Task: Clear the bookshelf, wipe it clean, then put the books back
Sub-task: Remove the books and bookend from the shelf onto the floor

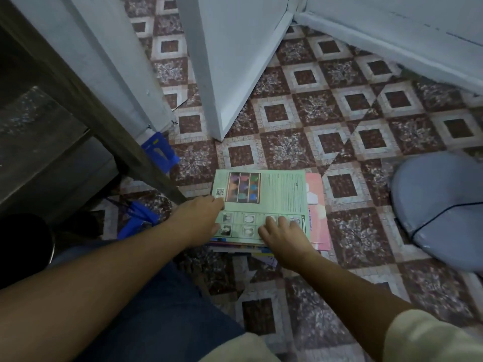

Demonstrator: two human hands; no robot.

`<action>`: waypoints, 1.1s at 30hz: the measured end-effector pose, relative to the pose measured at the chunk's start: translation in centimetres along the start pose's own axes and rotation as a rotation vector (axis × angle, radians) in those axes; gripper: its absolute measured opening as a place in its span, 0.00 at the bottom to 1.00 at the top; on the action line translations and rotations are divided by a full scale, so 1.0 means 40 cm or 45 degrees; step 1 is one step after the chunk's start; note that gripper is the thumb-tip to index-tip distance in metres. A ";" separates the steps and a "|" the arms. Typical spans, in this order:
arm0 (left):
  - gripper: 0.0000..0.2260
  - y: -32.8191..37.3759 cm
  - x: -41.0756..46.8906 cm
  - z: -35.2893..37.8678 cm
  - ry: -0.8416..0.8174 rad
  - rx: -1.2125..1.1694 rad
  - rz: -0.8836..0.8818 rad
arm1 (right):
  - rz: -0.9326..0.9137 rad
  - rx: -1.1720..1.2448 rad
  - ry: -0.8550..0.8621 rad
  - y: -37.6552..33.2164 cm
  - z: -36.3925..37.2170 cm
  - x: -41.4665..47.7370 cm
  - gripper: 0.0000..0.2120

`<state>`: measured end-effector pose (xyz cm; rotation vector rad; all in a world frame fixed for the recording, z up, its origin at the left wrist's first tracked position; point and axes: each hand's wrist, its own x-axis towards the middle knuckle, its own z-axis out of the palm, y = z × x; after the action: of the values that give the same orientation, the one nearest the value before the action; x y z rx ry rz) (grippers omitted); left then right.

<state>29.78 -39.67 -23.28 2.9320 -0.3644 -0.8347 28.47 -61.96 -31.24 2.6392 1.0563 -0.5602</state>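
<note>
A stack of books lies on the tiled floor, topped by a green book (277, 194) with its back cover up. A pink book (317, 220) sticks out under it on the right. My left hand (201, 218) holds the left edge of the stack, its fingers curled round the side. My right hand (281, 235) rests on the near part of the green cover, fingers spread flat. The dark wooden bookshelf (78, 105) stands at the left, and the shelf boards that show look bare.
A white door (235, 61) stands ajar behind the books. A grey-blue cushion (441, 215) with a dark cord lies at the right. Blue plastic objects (159, 150) sit by the shelf's foot. My knee in blue jeans (146, 309) is at the bottom.
</note>
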 end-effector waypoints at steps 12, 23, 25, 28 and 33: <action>0.16 -0.022 -0.061 0.006 0.092 0.000 0.003 | 0.134 -0.138 -0.161 -0.057 -0.011 -0.012 0.26; 0.17 -0.140 -0.278 -0.109 0.475 0.038 -0.308 | 0.118 0.051 0.369 -0.179 -0.483 0.057 0.16; 0.18 -0.177 -0.340 -0.135 0.581 0.009 -0.370 | 0.061 0.085 0.515 -0.230 -0.585 0.064 0.16; 0.20 -0.255 -0.469 -0.170 0.701 -0.037 -0.533 | -0.075 0.083 0.734 -0.343 -0.726 0.080 0.15; 0.19 -0.367 -0.692 -0.193 0.877 -0.070 -0.766 | -0.300 0.032 0.895 -0.551 -0.876 0.111 0.14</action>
<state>14.07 -18.61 -4.53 3.0433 0.5895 0.1866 25.03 -31.09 -3.56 2.8066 1.5547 0.3657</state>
